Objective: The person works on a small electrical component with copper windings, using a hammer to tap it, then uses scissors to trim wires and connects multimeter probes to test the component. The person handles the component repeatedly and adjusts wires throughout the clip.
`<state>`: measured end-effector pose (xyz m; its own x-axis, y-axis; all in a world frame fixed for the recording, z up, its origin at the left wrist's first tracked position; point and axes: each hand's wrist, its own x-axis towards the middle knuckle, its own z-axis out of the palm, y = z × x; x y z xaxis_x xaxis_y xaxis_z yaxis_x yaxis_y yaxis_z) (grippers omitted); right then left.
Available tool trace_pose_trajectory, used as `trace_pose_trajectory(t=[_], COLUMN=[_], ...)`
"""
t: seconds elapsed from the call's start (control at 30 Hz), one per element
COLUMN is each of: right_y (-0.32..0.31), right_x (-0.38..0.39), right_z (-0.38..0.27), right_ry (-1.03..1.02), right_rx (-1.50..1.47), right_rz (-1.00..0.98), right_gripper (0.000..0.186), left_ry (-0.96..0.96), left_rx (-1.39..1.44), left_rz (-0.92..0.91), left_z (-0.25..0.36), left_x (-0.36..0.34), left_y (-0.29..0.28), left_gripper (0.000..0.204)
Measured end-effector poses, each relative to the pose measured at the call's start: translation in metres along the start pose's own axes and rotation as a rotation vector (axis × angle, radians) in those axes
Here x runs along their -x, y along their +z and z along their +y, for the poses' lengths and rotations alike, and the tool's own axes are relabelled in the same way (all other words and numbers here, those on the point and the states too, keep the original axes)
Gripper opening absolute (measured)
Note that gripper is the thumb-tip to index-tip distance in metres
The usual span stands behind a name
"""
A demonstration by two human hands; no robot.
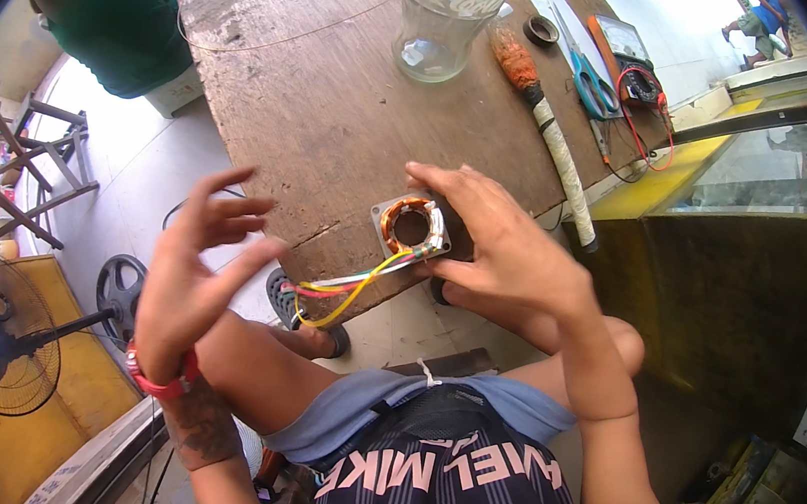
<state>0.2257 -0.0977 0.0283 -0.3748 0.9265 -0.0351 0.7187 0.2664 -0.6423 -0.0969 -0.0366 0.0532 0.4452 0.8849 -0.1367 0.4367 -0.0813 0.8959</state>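
A motor stator (391, 216) with a ring of copper windings in a square metal frame sits at the near edge of the wooden table (300, 108). Yellow, white, pink and green wires (358, 298) trail from it toward the lower left. My right hand (500, 244) grips the stator from the right, fingers curled at its back edge and thumb at the front. My left hand (206, 263) is raised left of the stator and wires, fingers apart, holding nothing.
A large glass jar (434, 44), tape-wrapped tool (548, 144), scissors (595, 89) and analog meter (633, 64) with leads lie farther back. A person in green (114, 25) is at upper left, a fan (0, 334) lower left, a dark-sided counter (714, 270) right. Another person (763, 29) is at far upper right.
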Motion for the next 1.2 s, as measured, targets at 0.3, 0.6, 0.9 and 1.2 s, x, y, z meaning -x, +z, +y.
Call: trace_pose_trajectory(t=[0.3, 0.6, 0.9, 1.2], right_y=[-0.021, 0.019, -0.002, 0.006], right_x=[-0.036, -0.026, 0.012, -0.007], right_z=[-0.07, -0.034, -0.013, -0.009], right_ry=[-0.367, 0.046, -0.016, -0.131], right_rx=[0.207, 0.256, -0.072, 0.096], right_rz=[0.288, 0.314, 0.177, 0.274], right_gripper=[0.092, 0.111, 0.087, 0.029], left_ry=[-0.186, 0.014, 0.07, 0.243], left_rx=[0.081, -0.066, -0.183, -0.067], left_rz=[0.084, 0.11, -0.046, 0.002], left_z=[-0.011, 0.004, 0.026, -0.004], left_x=[0.001, -0.008, -0.016, -0.029], left_y=[-0.02, 0.012, 0.052, 0.087], left_gripper=[0.053, 0.052, 0.03, 0.038])
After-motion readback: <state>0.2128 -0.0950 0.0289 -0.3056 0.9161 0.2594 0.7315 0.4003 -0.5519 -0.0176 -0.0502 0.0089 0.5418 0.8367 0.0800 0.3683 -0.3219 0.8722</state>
